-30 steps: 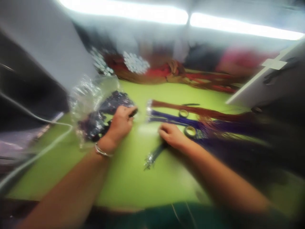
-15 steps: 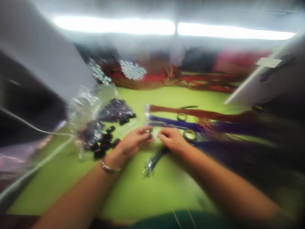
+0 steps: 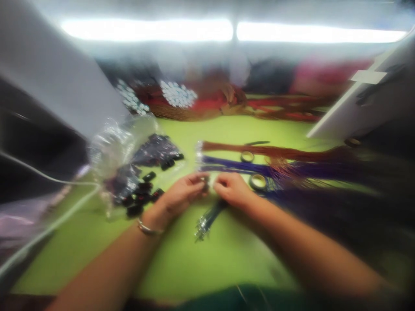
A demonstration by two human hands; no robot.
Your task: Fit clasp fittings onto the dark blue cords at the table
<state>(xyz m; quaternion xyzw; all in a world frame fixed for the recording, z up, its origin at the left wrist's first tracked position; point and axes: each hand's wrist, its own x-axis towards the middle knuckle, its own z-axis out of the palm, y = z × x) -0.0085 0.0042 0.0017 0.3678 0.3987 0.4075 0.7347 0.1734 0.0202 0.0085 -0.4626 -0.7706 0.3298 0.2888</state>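
On green tabletop (image 3: 175, 263), dark wires (image 3: 215, 211) slant, silvery tips (image 3: 202, 227) pointing lower left.

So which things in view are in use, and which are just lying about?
Likely in use:
left hand, pinching a small dark piece
right hand, curled; contents unclear
dark wire bundle by right hand
loose black pieces near left hand

Apparently lying about:
brown wire bundle
purple wire bundle
tape rolls
white cable

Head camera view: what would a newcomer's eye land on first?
Probably the two lamps glaring across the top. Next, at the middle, the left hand pinching a small dark piece close to the right hand. Black parts by a clear plastic bag lie at left, brown wires and blue wires at right.
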